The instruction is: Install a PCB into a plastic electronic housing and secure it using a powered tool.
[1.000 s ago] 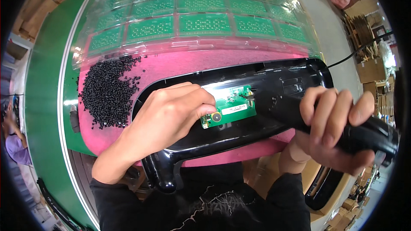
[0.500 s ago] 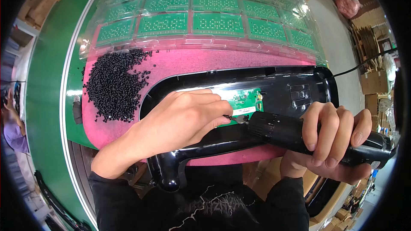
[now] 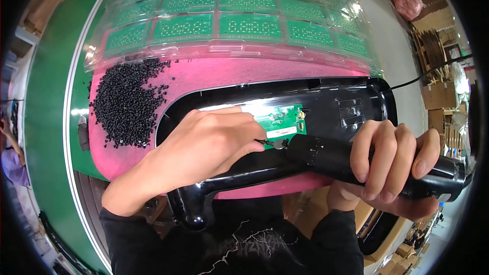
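Observation:
My right hand (image 3: pixel 395 165) wraps round a black electric screwdriver (image 3: pixel 326 158), which lies almost level with its tip pointing left. My left hand (image 3: pixel 211 140) is closed in a pinch, with small black screws (image 3: pixel 262 142) just showing at the fingertips. These sit right by the screwdriver's tip. Beneath both, a green circuit board (image 3: pixel 285 119) lies inside a glossy black plastic housing (image 3: pixel 326 94). My left hand covers the board's left part. To the left, a heap of small black screws (image 3: pixel 125 104) is spread on a pink mat (image 3: pixel 209 74).
Clear plastic trays (image 3: pixel 219 51) holding several green circuit boards stand along the mat's far side. A black cable (image 3: pixel 423 74) runs off to the right. Cardboard boxes (image 3: pixel 440 94) are stacked at the right. Another person in purple (image 3: pixel 12 165) is at the far left edge.
The whole view has shifted slightly, so the scene sits a little farther left. Both hands keep their grips, and the screwdriver's tip stays close to my left fingertips.

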The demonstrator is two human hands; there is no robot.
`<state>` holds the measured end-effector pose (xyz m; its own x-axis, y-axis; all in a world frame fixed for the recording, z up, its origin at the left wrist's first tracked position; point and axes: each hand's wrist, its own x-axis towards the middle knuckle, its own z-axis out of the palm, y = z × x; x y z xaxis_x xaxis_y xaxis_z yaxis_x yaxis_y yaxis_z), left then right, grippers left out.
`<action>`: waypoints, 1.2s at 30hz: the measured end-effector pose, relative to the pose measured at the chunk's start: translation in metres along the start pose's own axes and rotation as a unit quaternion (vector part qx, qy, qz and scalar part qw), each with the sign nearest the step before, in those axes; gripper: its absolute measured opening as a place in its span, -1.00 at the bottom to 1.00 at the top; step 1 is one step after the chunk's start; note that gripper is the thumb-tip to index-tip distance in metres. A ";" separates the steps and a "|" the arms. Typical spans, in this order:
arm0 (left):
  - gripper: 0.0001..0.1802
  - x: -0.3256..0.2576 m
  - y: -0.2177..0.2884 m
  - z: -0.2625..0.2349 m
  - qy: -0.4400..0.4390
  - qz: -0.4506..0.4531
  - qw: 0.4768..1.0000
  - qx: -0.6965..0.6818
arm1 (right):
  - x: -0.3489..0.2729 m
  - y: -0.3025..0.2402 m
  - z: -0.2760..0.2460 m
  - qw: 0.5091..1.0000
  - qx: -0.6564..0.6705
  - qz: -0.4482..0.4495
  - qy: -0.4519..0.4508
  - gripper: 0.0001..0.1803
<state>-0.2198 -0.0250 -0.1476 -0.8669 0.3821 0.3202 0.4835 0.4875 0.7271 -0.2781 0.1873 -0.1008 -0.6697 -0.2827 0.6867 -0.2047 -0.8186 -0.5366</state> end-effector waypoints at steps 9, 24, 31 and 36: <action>-0.89 -0.001 0.002 0.000 0.006 -0.010 1.000 0.020 | 0.007 -0.013 -0.011 0.995 -0.098 0.021 0.022 -0.56; -0.89 -0.004 0.001 0.000 -0.047 -0.045 0.996 0.058 | 0.008 0.003 -0.017 0.958 -0.260 0.100 0.071 -0.45; -0.90 -0.006 0.002 -0.001 -0.046 -0.059 0.996 0.055 | 0.011 0.005 -0.020 0.962 -0.238 0.117 0.070 -0.45; -0.91 -0.007 0.003 -0.005 -0.071 -0.053 0.993 0.080 | 0.018 0.011 -0.027 0.965 -0.209 0.158 0.036 -0.43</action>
<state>-0.2128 -0.0299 -0.1447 -0.8933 0.4236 0.1502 0.4138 0.6445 0.6430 -0.3119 0.1872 -0.1076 -0.7907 -0.4365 0.4293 -0.2421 -0.4211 -0.8741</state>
